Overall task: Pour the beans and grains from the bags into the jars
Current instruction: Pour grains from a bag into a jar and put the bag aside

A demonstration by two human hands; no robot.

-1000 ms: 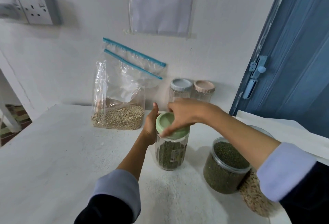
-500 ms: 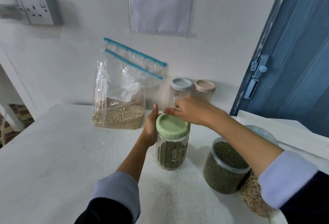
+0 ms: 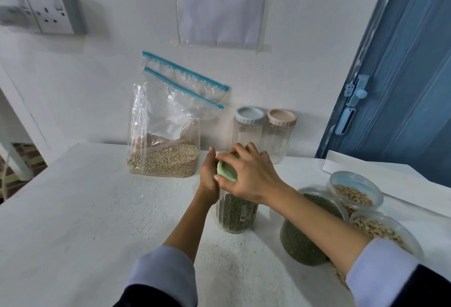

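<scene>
— What are the hands doing?

— Right hand [image 3: 249,175] is arched over the green lid [image 3: 227,168] of the ribbed clear jar [image 3: 235,212], fingers curled round its rim and clamped on it. Left hand [image 3: 209,175] is upright against the jar's left side, palm pressed to it; whether its fingers wrap the far side I can't tell.

— Can you see inside?

— Only the lower half, packed with dark green beans. The neck is hidden behind the hands, and there's a label too small to read.

— And around that jar?

— Behind it to the left, a crinkled clear zip bag [image 3: 168,140] of pale grain leans on the wall. Right behind it, two empty jars, one with a grey-blue lid [image 3: 249,114], one with a pink lid [image 3: 281,117]. To its right, a round tub of green beans [image 3: 305,240], partly covered by the right forearm, and two tubs of pale beans [image 3: 353,192], one cut off by the sleeve.
</scene>
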